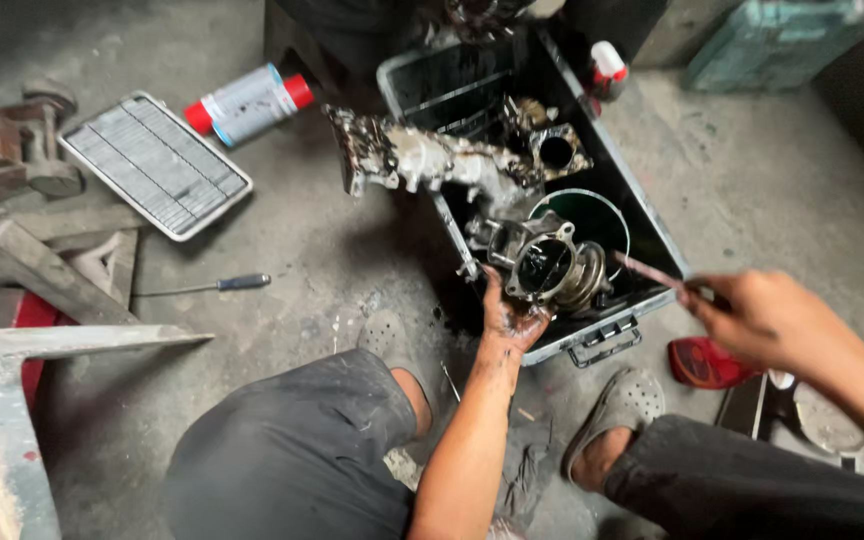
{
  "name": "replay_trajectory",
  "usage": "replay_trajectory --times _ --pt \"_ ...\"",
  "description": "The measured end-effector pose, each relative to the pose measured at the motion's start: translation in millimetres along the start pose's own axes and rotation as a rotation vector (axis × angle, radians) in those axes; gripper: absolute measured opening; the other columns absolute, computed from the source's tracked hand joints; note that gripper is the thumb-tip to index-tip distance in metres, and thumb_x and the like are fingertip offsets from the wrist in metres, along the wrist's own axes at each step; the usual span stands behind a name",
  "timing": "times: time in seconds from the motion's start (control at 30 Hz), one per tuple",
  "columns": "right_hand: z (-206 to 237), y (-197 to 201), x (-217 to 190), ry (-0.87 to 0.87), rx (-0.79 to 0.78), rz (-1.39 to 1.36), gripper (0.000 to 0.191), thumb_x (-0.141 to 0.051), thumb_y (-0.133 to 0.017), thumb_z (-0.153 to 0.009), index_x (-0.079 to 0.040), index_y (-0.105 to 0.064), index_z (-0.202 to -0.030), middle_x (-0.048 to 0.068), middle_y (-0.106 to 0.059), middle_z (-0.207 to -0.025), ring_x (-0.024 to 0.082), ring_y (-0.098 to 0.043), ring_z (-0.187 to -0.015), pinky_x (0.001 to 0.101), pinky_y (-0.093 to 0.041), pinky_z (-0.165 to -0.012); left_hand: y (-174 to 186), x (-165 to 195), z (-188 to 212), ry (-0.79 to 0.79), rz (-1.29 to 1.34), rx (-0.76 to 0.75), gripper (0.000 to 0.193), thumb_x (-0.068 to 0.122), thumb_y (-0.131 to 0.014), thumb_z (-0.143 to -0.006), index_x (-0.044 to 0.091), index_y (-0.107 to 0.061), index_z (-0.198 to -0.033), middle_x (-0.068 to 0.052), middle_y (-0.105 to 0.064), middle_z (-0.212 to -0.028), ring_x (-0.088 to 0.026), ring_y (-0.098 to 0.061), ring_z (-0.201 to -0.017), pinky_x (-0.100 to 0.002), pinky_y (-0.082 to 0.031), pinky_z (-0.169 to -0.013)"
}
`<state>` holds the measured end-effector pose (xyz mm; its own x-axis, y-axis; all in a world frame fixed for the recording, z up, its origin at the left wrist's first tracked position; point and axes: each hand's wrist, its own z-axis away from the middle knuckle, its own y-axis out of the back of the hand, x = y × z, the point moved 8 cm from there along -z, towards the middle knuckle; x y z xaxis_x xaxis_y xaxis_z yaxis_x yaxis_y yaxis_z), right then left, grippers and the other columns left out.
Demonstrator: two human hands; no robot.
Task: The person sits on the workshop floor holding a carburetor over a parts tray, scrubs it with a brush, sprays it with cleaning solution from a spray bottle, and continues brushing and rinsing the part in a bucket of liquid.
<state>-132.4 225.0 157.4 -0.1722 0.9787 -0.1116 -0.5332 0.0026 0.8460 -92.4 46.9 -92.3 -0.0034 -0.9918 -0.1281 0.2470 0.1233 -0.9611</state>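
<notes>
A grimy cast-metal throttle body [544, 265], round-bored and oil-blackened, is held up by the left hand [508, 318], its grip closed under the casting over a black plastic wash tray [652, 235]. The right hand [767, 315] is pinched on a thin brush [652, 272] beside it. Much grime is still seen on the casting, and a larger encrusted manifold [422, 160] lies beyond on the tray rim.

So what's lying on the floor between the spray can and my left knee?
A screwdriver with a dark handle lies on the bare concrete between the spray can and the left knee, seen from the head view.
</notes>
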Motion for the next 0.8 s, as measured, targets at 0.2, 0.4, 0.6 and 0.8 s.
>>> replay_trajectory --times 0.2,0.4,0.6,0.8 --pt "68.1 -3.7 -12.7 -0.011 0.014 -0.155 0.037 -0.037 -0.064 -0.094 -0.019 -0.073 -0.125 0.014 -0.074 -0.074 0.034 -0.072 -0.065 0.0468 -0.055 -0.066 -7.3 1.6 4.5 -0.015 -0.022 -0.074 0.082 0.055 -0.080 -0.083 0.009 -0.056 -0.146 -0.008 -0.062 -0.147 -0.031 -0.058 -0.138 -0.052 -0.044 -0.121" --pt "77.6 -26.2 -34.3 0.111 0.126 -0.199 0.035 -0.034 -0.063 -0.095 -0.021 -0.069 -0.127 0.021 -0.067 -0.063 0.039 -0.068 -0.060 0.0506 -0.051 -0.062 10.9 9.2 9.5 -0.039 -0.096 0.054 0.084 0.049 -0.085 -0.081 0.007 -0.052 -0.146 -0.015 -0.058 -0.146 -0.039 -0.053 -0.134 -0.064 -0.038 -0.113" --pt "68.6 -48.0 -53.1 0.241 0.245 -0.183 0.036 -0.027 -0.062 -0.090 -0.021 -0.071 -0.124 0.022 -0.068 -0.067 0.043 -0.067 -0.063 0.0543 -0.052 -0.059 11.2 3.0 9.5 -0.046 -0.103 -0.101 0.092 0.061 -0.082 -0.078 0.011 -0.052 -0.150 -0.010 -0.059 -0.149 -0.034 -0.053 -0.138 -0.060 -0.040 -0.119" --pt "53.9 -59.2 -84.5 0.397 0.274 -0.240 0.042 -0.020 -0.061 -0.089 -0.020 -0.069 -0.130 0.022 -0.068 -0.069 0.042 -0.067 -0.063 0.0547 -0.053 -0.059 17.8 5.3 11.9 -0.051 -0.116 -0.276 0.097 0.069 -0.079 -0.079 0.007 -0.053 -0.149 -0.013 -0.061 -0.144 -0.036 -0.056 -0.136 -0.058 -0.043 -0.118"
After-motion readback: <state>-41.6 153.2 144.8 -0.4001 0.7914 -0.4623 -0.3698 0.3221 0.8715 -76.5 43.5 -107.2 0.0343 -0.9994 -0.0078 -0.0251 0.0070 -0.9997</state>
